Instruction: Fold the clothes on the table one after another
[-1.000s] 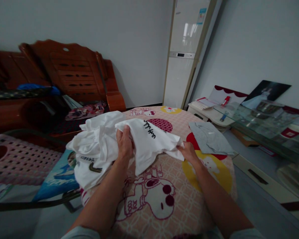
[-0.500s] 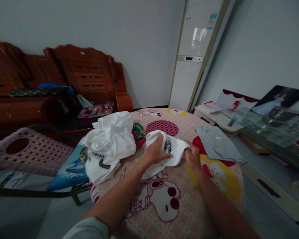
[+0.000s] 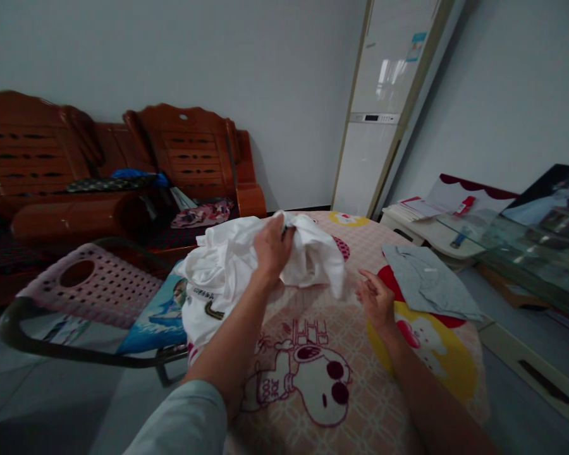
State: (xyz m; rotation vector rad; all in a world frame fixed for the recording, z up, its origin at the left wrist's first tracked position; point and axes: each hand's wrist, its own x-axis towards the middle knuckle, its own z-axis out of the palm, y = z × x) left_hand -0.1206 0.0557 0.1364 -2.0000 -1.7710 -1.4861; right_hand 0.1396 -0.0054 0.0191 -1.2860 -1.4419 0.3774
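Observation:
My left hand (image 3: 272, 248) grips a white garment (image 3: 314, 253) near its upper left edge, lifted over the round table. Its loose end hangs to the right. Several fingers of that hand are hidden in the cloth. To the right of the garment, my right hand (image 3: 376, 299) is apart from it, with loosely bent fingers and nothing in them. A crumpled pile of white clothes (image 3: 224, 256) with dark print lies at the table's left edge, partly behind my left arm. On the right side lies a flat, folded grey garment (image 3: 429, 282).
A patterned cloth (image 3: 360, 354) with cartoon dogs covers the table. A pink woven chair (image 3: 104, 287) with a blue cushion (image 3: 159, 313) stands close on the left. Wooden seats (image 3: 189, 158) line the wall behind. At right are a glass shelf (image 3: 512, 246) and a tall white cabinet unit (image 3: 374, 145).
The white garment has moved up and left toward the pile in my left hand. My right hand has let go of it. The view has turned slightly left.

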